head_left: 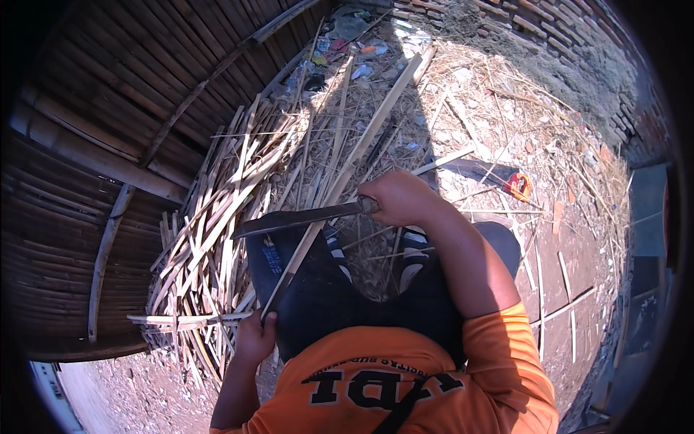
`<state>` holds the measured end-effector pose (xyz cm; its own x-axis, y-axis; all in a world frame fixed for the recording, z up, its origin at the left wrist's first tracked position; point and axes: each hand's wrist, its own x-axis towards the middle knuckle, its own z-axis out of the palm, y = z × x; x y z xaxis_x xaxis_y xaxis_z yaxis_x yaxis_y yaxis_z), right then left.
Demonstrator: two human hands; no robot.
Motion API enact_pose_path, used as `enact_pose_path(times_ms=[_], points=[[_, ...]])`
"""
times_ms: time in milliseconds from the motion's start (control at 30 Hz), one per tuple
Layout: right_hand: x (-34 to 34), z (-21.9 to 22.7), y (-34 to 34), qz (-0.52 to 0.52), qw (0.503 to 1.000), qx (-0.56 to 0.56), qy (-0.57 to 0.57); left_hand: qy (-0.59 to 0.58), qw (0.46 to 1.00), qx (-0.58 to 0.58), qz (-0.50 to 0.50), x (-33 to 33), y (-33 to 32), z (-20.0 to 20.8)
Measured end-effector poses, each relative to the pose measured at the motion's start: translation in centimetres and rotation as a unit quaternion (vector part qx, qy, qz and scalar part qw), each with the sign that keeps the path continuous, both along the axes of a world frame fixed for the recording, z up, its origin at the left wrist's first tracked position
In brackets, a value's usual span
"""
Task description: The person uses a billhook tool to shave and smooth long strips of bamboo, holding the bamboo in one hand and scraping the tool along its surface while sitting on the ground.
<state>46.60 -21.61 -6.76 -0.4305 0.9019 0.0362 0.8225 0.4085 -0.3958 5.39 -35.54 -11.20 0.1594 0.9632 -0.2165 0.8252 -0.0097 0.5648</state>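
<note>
My right hand (399, 198) is wrapped round the handle of a machete (303, 218), whose dark broad blade points left across my lap. Under the blade passes a long bamboo strip (357, 153), slanting from my left thigh to the far rubble; whether blade and strip touch, I cannot tell. At the strip's near end, my left hand (256, 338) is closed on it with the thumb along the top. My legs, in dark trousers (311, 271), are bent on either side of the strip's lower part.
Many split bamboo strips (217, 239) lie heaped at the left, beside a woven bamboo wall (94, 145). A handsaw with an orange and red handle (518, 186) rests right of my knees. Litter (350, 32) and a brick wall (557, 40) stand farther off. Thin sticks (564, 278) are scattered at right.
</note>
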Motion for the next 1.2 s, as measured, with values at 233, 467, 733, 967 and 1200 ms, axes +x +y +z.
enact_pose_path(times_ms=[233,467,733,967,1200], points=[[7.2,-1.8,2.9,-0.273,0.948,-0.062,0.15,0.006,1.0,0.001,0.008,-0.1,0.2,-0.4],[0.4,-0.5,0.3,-0.048,0.998,-0.024,0.015,-0.07,0.991,-0.111,0.008,-2.3,0.5,-1.6],[5.7,-3.2,3.1,-0.188,0.971,-0.077,0.125,-0.058,0.994,-0.091,0.031,-0.8,0.8,-0.5],[-1.3,-1.9,0.7,-0.029,1.0,0.007,-0.008,-0.085,0.97,-0.221,0.062,-2.0,1.3,-0.1],[5.8,-5.1,4.1,-0.287,0.945,-0.01,0.16,-0.06,0.99,-0.124,0.011,-1.4,1.6,0.4]])
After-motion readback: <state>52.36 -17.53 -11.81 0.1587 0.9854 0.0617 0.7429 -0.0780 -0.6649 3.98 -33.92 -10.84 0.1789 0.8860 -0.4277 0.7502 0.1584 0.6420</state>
